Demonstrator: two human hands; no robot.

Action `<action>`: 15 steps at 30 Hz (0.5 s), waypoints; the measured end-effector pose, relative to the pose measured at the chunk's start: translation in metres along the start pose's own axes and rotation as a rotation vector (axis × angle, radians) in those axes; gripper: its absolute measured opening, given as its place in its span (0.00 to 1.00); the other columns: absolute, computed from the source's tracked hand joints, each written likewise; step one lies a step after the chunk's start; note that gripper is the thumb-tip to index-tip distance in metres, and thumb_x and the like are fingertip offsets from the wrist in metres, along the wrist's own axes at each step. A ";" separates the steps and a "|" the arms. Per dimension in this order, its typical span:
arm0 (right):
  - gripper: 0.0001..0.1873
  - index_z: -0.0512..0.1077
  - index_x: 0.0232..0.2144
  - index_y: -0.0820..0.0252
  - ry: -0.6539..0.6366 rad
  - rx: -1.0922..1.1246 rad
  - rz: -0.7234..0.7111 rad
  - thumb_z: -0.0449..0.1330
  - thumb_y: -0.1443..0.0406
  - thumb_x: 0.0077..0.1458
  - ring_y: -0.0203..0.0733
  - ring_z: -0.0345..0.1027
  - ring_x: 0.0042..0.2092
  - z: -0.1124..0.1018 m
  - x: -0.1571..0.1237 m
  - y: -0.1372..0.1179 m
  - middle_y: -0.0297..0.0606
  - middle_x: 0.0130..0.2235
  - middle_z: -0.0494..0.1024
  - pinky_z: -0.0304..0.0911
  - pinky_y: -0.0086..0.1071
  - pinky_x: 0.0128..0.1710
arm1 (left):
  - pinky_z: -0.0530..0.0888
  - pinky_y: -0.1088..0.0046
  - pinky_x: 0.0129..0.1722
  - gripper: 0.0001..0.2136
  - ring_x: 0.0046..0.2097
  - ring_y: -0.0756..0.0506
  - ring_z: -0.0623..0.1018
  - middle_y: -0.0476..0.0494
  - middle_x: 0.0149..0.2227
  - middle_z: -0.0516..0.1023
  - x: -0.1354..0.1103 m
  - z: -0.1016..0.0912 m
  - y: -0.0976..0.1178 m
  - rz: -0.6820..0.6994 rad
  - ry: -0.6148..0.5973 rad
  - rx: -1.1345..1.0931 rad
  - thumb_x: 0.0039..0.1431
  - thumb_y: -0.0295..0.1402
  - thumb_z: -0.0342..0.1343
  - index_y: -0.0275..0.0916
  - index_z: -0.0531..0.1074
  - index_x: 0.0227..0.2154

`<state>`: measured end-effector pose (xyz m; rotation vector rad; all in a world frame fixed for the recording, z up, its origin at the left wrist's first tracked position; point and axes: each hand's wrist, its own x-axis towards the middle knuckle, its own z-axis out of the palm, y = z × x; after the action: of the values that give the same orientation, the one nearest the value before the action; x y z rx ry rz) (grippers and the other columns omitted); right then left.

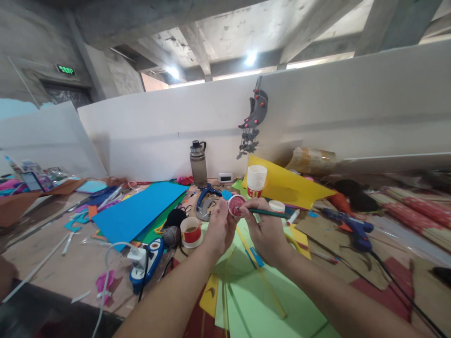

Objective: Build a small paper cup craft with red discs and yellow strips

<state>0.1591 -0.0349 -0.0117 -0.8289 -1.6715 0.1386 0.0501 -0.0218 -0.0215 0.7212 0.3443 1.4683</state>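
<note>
My left hand [219,228] is closed round a small round white pot [236,205] with dark red paint in it, held up over the table. My right hand [265,230] pinches a thin green brush [273,213], whose tip reaches into the pot. A white lid [276,206] lies just right of the pot. Light green paper sheets [260,295] lie under both forearms.
A red and white paper cup [190,232] stands left of my hands. A stack of paper cups [256,180] sits on yellow paper [292,185]. Blue card [136,211], a grey bottle [198,163], a blue glue gun [352,228] and a white charger [137,256] surround them.
</note>
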 end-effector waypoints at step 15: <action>0.02 0.65 0.31 0.57 -0.026 -0.024 -0.012 0.53 0.67 0.56 0.38 0.63 0.34 0.001 0.000 0.001 0.34 0.31 0.70 0.59 0.31 0.35 | 0.68 0.73 0.46 0.13 0.42 0.49 0.76 0.42 0.39 0.77 0.002 -0.004 -0.002 0.003 0.028 -0.011 0.52 0.38 0.57 0.35 0.72 0.37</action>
<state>0.1589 -0.0339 -0.0122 -0.8378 -1.7051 0.1213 0.0497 -0.0191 -0.0253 0.6938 0.3564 1.4827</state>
